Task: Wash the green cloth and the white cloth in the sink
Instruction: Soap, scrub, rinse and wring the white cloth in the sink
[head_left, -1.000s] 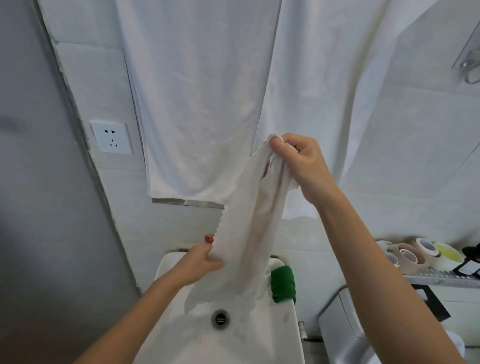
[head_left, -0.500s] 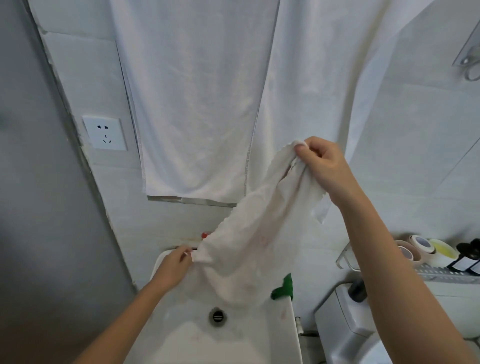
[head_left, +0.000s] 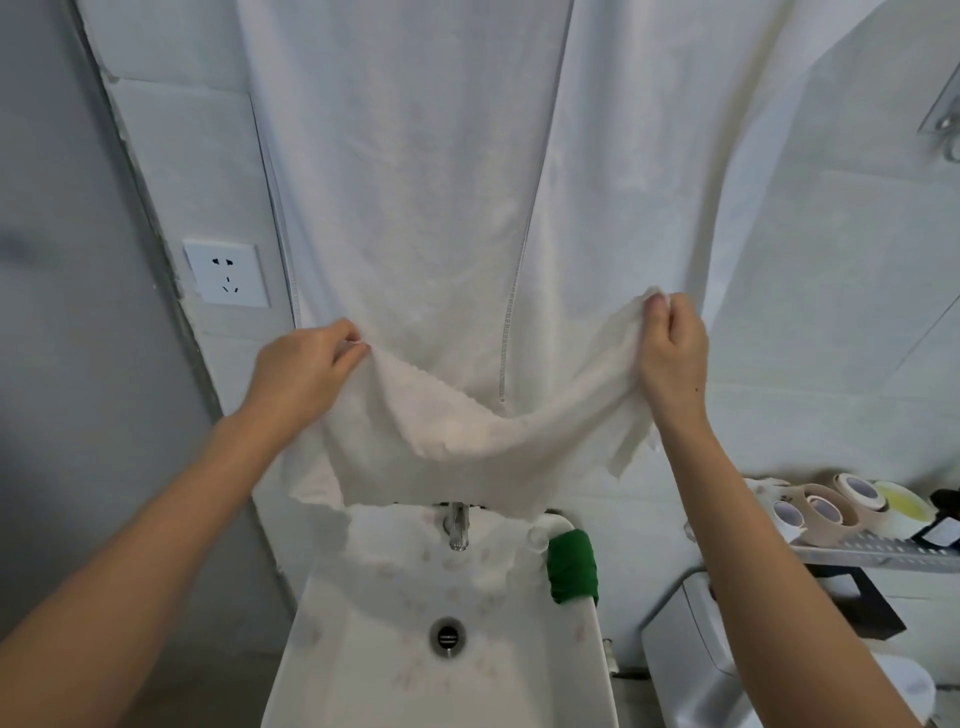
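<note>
Two hands up: the left hand and right hand each pinch a corner of the one white cloth, spread above the sink. One green cloth sits on its rim.

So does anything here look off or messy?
Mostly the sink: faint pinkish smudges dot its basin around the drain. The green cloth sits bunched on the right rim. The white cloth shows no tear.
</note>
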